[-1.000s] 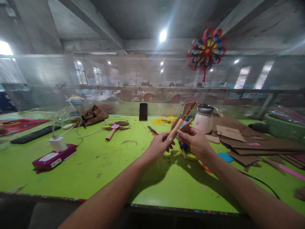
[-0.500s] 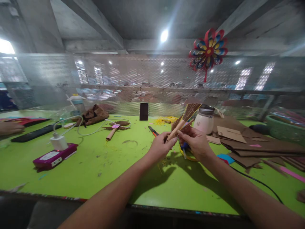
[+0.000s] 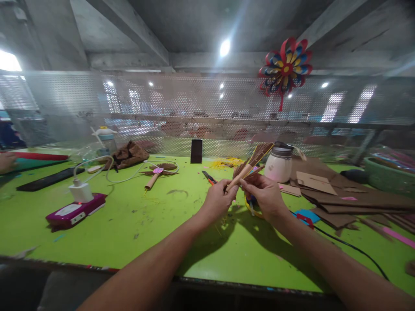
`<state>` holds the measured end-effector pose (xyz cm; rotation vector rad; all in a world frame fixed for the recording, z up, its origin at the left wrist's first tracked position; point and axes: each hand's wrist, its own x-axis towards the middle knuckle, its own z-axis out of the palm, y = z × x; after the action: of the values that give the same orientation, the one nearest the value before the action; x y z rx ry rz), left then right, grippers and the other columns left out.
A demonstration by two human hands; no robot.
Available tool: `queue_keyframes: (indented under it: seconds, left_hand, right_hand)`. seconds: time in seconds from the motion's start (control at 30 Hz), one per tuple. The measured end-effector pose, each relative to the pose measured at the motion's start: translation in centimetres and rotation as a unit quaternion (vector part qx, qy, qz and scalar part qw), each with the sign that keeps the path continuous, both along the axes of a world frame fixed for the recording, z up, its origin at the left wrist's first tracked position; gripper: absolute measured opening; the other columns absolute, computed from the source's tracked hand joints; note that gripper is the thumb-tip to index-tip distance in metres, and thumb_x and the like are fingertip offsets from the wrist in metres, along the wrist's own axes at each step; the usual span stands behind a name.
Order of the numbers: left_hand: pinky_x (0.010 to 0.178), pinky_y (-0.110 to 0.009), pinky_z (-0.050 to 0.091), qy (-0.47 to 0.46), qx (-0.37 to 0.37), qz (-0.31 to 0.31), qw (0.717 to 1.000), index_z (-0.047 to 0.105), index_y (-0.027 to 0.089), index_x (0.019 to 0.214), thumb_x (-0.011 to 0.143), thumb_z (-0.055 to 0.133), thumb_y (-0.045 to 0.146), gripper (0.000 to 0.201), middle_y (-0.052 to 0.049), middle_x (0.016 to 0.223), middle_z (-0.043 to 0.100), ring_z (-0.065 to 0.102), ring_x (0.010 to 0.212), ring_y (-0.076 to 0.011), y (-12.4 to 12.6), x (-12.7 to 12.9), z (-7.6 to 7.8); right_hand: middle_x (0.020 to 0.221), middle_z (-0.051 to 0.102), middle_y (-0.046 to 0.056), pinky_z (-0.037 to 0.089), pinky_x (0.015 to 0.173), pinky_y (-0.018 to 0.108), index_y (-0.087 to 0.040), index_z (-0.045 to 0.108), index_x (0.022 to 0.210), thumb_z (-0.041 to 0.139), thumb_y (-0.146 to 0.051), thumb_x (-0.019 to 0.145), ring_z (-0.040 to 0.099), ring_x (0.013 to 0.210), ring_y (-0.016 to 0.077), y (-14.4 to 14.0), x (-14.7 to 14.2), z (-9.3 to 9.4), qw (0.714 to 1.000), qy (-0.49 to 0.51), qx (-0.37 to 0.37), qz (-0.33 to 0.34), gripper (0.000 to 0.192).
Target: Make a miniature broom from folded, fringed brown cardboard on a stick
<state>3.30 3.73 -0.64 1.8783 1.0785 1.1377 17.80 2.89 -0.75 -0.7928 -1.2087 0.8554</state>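
A folded brown paper fan [image 3: 261, 154] with yellow edging and a rolled paper handle is held up over the green table. My left hand [image 3: 214, 202] is closed around the lower part of that handle. Close beside it, my right hand [image 3: 266, 196] pinches the fan near where the pleats meet the handle; its fingertips are partly hidden. Beneath the hands lies a blue and yellow item [image 3: 251, 205], mostly covered. A dark-bladed tool with orange handles [image 3: 210, 178] rests just beyond my left hand. A similar brown paper piece with a tube handle [image 3: 154, 178] lies to the left.
A purple power strip [image 3: 76, 211] with a white charger stands at left. A phone [image 3: 196, 151] leans at the back. A lidded jar [image 3: 279, 165], brown paper sheets [image 3: 359, 199] and a green basket [image 3: 382, 177] are at right. Another person's hand [image 3: 7, 162] shows at far left.
My hands have shifted only slightly, still on the fan, whose pleats tip a little lower. At far left, the other person's hand and the red paper have moved, showing green beneath.
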Motion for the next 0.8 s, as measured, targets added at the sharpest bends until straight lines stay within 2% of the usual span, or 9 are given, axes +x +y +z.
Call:
queue_keyframes:
  seconds: [0.43, 0.8]
  left_hand:
    - [0.05, -0.021, 0.035, 0.028, 0.033, 0.014, 0.999, 0.063, 0.014, 0.095, 0.087, 0.049, 0.038, 0.03, 0.001, 0.062, 0.056, 0.048, 0.052, -0.0101, -0.22, 0.02, -0.11]
    - [0.05, -0.02, 0.034, 0.035, 0.05, 0.032, 0.998, 0.065, 0.014, 0.093, 0.086, 0.051, 0.038, 0.029, 0.002, 0.059, 0.055, 0.046, 0.052, -0.0098, -0.26, -0.01, -0.07]
  right_hand:
    - [0.054, 0.057, -0.003, 0.04, 0.04, 0.021, -0.015, 0.063, 0.071, 0.08, -0.038, 0.06, 0.047, 0.042, 0.0067, -0.12, 0.0, -0.12, 0.999, 0.013, -0.034, 0.034, 0.031]
    - [0.052, 0.056, -0.003, 0.039, 0.04, 0.021, -0.015, 0.061, 0.07, 0.079, -0.041, 0.061, 0.046, 0.042, 0.0068, -0.31, -0.23, -0.01, 0.999, 0.0, -0.038, 0.013, 0.033]
